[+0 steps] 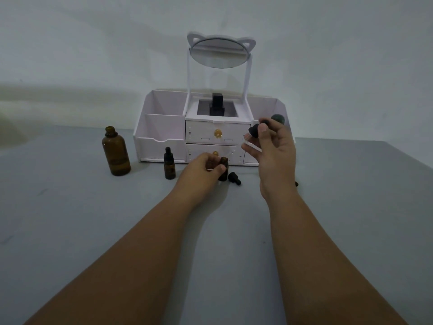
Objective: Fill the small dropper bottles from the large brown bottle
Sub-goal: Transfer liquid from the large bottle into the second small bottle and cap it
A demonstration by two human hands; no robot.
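The tall brown glass bottle (116,156) stands uncapped on the grey table (82,231), well left of the hands. Near it a small amber dropper bottle with a black cap (169,167) stands closed, perhaps already done. The left hand (201,167) grips a second small amber bottle (223,171), open, on the table. The right hand (274,156) pinches a black-bulbed glass dropper (254,133) angled toward its mouth. A loose black dropper cap (235,178) lies just beside. The dark glass hides the fill levels, and the work seems about midway.
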